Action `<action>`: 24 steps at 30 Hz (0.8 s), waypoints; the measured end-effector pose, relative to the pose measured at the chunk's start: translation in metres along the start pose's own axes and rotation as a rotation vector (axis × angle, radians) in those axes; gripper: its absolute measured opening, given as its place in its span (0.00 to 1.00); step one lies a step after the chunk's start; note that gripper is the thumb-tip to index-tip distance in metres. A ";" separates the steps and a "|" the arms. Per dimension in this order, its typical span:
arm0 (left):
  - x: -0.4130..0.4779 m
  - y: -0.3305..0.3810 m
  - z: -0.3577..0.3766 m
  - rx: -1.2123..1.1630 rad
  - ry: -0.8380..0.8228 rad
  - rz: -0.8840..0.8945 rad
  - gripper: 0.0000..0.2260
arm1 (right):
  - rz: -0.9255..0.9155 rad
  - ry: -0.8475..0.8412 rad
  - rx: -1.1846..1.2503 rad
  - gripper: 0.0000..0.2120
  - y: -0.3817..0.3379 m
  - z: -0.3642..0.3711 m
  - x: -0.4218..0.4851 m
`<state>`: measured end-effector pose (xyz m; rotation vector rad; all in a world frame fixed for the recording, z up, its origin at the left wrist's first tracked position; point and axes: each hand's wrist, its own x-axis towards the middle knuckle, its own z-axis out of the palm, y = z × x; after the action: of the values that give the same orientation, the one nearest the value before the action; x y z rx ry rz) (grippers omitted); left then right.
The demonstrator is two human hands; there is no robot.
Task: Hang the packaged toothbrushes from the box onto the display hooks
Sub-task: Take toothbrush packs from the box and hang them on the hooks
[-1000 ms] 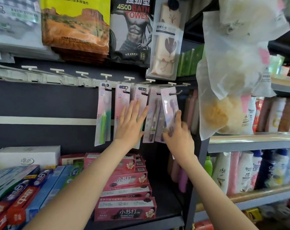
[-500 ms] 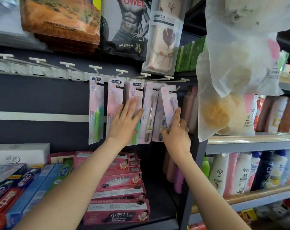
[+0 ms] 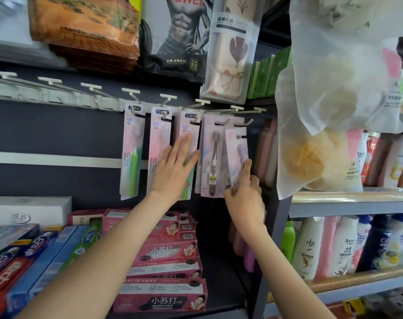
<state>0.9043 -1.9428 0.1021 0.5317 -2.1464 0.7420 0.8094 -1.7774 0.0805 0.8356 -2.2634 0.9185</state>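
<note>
Toothbrush pack (image 3: 236, 153): it is in my right hand, up by the last hook (image 3: 247, 123) at the right end of the row. It leans, with its top tipped to the left.
What changed: its top has slid lower than the tops of the packs beside it. A moment ago it sat almost level with them.
What that means: I think the hole has not caught the hook, or has slipped off it. I cannot tell for sure. So this one is likely not hung yet, and I may have to lift it and try again.
Right hand (image 3: 245, 199): pinching the bottom of the pack, with one finger straight up along its edge.
Left hand (image 3: 172, 173): spread flat with straight fingers, pressing on the third pink pack (image 3: 186, 125). It has stayed there, and I think it stops the hung packs from swinging.
Already hung: the green brush pack (image 3: 132, 153) and the grey brush pack (image 3: 210, 155) are among the packs on the row.
In the way: the grey brush pack sits right against my pack on the left. A big hanging bag (image 3: 318, 157) with a yellow puff inside is close on the right.
Free hooks (image 3: 49, 80): more bare ones wait along the rail to the left.
Down below: pink toothpaste boxes (image 3: 163, 252) are stacked under my arms.
Box of toothbrushes: I cannot tell where it is.
</note>
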 end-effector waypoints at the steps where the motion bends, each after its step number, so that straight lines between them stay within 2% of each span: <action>1: 0.000 0.000 0.000 0.001 -0.001 -0.003 0.46 | -0.021 0.002 -0.007 0.38 0.000 0.001 -0.004; 6: 0.002 0.001 0.001 0.020 0.039 -0.007 0.47 | -0.015 0.003 -0.018 0.37 -0.007 -0.006 0.013; 16: 0.002 0.003 -0.007 -0.014 -0.023 -0.032 0.43 | 0.033 -0.118 -0.022 0.36 -0.002 -0.011 0.018; 21: 0.002 0.008 -0.015 -0.050 -0.104 -0.025 0.40 | 0.020 -0.104 -0.056 0.37 -0.009 -0.019 0.027; 24: 0.002 0.009 -0.018 -0.055 -0.091 -0.035 0.40 | 0.026 -0.104 -0.074 0.36 -0.011 -0.022 0.029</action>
<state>0.9079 -1.9248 0.1097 0.5818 -2.2289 0.6492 0.8035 -1.7768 0.1179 0.8405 -2.3875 0.8144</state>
